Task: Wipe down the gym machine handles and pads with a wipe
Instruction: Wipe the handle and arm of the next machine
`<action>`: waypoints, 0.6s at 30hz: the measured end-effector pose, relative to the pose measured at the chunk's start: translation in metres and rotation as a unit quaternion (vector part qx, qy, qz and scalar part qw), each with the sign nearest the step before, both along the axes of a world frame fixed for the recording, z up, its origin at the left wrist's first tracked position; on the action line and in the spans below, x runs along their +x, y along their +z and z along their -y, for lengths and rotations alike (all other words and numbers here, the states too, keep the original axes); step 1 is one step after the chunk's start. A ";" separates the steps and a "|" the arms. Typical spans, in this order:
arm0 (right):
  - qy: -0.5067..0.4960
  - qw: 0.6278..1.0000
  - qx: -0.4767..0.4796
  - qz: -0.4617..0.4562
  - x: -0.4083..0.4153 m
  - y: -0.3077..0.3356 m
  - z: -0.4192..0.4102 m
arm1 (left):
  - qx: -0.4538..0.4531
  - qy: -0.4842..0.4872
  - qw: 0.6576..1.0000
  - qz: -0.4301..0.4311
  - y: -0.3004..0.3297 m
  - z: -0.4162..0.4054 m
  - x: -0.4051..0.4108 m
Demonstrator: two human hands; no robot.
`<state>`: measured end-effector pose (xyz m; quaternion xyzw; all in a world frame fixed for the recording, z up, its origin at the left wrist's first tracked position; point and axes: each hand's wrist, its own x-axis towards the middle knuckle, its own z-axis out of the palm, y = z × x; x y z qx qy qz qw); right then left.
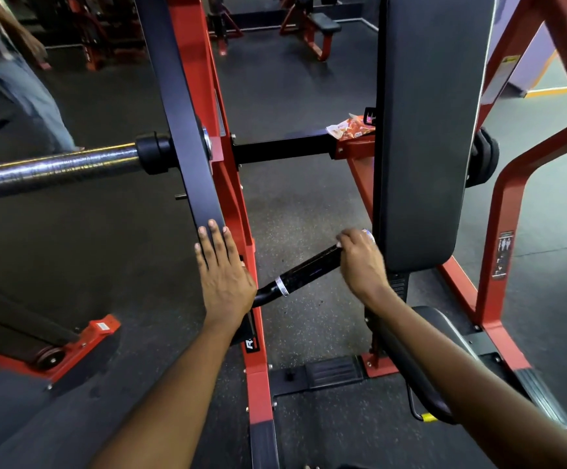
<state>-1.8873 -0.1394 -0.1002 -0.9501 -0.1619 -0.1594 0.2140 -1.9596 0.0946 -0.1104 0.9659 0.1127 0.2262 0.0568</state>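
Handle (304,269), black, runs across frame centre; right hand (359,262) clenched round its far end with a wipe (368,234) peeking out. Left hand (222,269), at its 9 o'clock, rests flat, fingers straight, on the black upright (187,137); back pad (424,130) at 2 o'clock.

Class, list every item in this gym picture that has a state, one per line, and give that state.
Left hand: fingers straight, flat on the black upright arm.
Right hand: grip curled round the end of the black handle bar, a bit of white wipe showing.
Tall black back pad: upright, untouched.
Orange wipe packet: lying on the red frame.
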 end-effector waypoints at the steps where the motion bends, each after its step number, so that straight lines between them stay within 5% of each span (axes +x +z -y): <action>1: 0.039 0.999 -0.017 -0.002 -0.009 0.000 -0.014 | -0.001 -0.001 1.000 0.001 0.000 0.000 0.000; 5: 0.292 0.950 -0.106 0.016 -0.039 -0.009 -0.048 | -0.006 -0.005 1.000 0.004 0.001 0.001 -0.001; 11: 0.022 0.996 -0.074 -0.038 0.008 0.006 -0.018 | -0.011 -0.003 1.000 -0.007 0.001 0.000 -0.001; 18: 0.192 0.963 -0.140 -0.130 -0.011 -0.001 -0.082 | -0.010 0.000 1.000 -0.007 0.002 0.001 -0.001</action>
